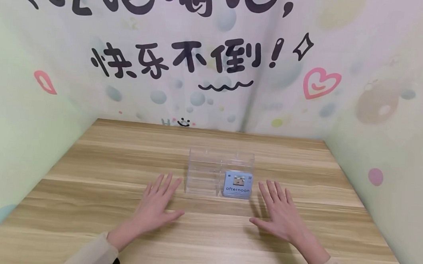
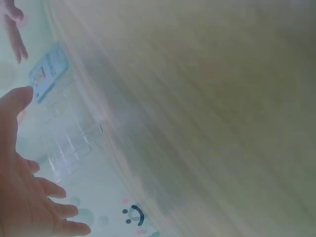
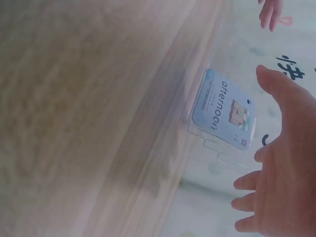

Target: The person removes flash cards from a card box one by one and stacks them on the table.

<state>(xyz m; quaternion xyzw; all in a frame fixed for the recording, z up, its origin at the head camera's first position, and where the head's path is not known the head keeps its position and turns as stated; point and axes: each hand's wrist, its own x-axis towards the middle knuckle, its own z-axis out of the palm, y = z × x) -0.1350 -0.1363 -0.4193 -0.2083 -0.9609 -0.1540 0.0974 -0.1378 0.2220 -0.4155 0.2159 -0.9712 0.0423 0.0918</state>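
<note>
A clear plastic box with compartments (image 1: 204, 171) stands on the wooden table, in the middle of the head view. In its front right compartment sits a light blue card-like pack (image 1: 237, 191) printed "afternoon" with a small picture; the right wrist view shows this pack (image 3: 224, 108) up close. My left hand (image 1: 154, 208) is spread left of the box, palm down, fingers straight, holding nothing. On the other side my right hand (image 1: 282, 215) is spread in the same way, its fingertips near the blue pack and apart from it.
The wooden table (image 1: 124, 151) reaches back to a wall covering (image 1: 145, 92) with black lettering and coloured dots. Pale side walls (image 1: 387, 129) bound it at left and right.
</note>
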